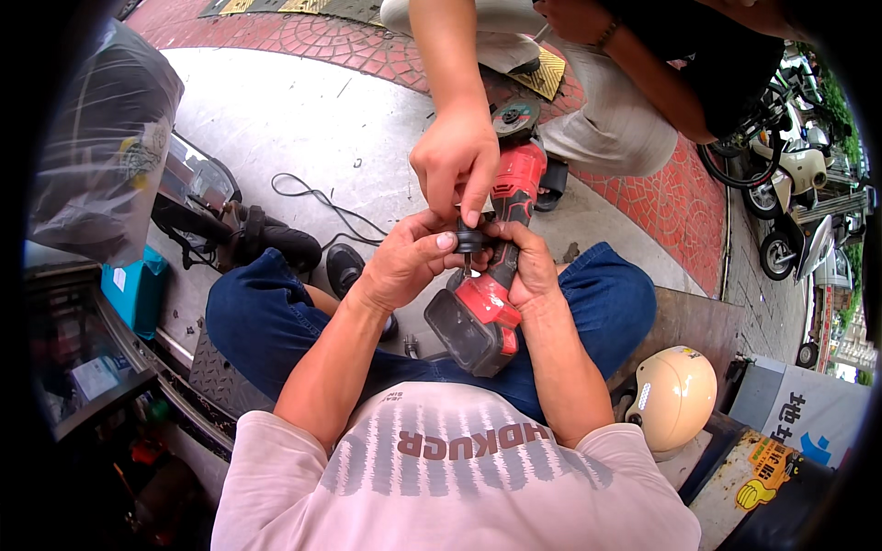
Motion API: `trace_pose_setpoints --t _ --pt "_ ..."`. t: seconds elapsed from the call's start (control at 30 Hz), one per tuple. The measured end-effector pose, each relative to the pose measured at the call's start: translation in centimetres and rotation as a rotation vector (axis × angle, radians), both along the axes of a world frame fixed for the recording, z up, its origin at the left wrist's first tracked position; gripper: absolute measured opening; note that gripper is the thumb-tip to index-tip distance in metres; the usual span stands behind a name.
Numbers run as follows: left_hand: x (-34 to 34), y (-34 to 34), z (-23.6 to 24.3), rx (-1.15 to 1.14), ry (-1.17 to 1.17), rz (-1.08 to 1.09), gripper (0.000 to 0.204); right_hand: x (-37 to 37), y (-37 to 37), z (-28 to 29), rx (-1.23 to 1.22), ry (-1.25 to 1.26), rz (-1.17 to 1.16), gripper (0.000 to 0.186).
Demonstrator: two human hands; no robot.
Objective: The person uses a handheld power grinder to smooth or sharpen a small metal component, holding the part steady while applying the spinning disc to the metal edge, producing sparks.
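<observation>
Head view: both hands (459, 262) clamped on red grinder (496, 266); co-worker's hand (457, 161) crowding above.

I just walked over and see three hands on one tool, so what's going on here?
A seated person in jeans holds a red cordless angle grinder over their lap. Their right hand wraps the grinder's body, while their left hand pinches a small black side handle against it. A second person, crouched opposite, reaches in with one hand and touches the top of that same black piece. The grinder's disc end points away, towards the pavement. A beige helmet lies to the right.
</observation>
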State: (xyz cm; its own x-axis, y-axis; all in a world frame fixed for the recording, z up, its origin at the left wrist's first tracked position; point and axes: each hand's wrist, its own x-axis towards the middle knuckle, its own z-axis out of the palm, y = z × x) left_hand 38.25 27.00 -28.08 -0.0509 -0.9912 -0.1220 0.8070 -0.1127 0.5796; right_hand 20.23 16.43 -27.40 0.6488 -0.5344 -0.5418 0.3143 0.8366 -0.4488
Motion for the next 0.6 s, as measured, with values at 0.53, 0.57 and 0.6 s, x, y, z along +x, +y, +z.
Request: trace_pose_setpoints --t 0.53,0.57,0.6 --pt "-0.26 -0.17 0.66 -0.023 -0.014 0.009 0.05 -0.02 0.09 0.0 -0.001 0.022 0.0 0.019" --pt "-0.31 -0.15 0.67 -0.012 -0.014 0.021 0.052 0.0 0.1 0.09 0.006 0.017 0.01 0.019" --pt "-0.25 -0.13 0.59 -0.013 -0.017 0.015 0.052 0.01 0.09 0.17 0.011 0.012 0.02 0.02"
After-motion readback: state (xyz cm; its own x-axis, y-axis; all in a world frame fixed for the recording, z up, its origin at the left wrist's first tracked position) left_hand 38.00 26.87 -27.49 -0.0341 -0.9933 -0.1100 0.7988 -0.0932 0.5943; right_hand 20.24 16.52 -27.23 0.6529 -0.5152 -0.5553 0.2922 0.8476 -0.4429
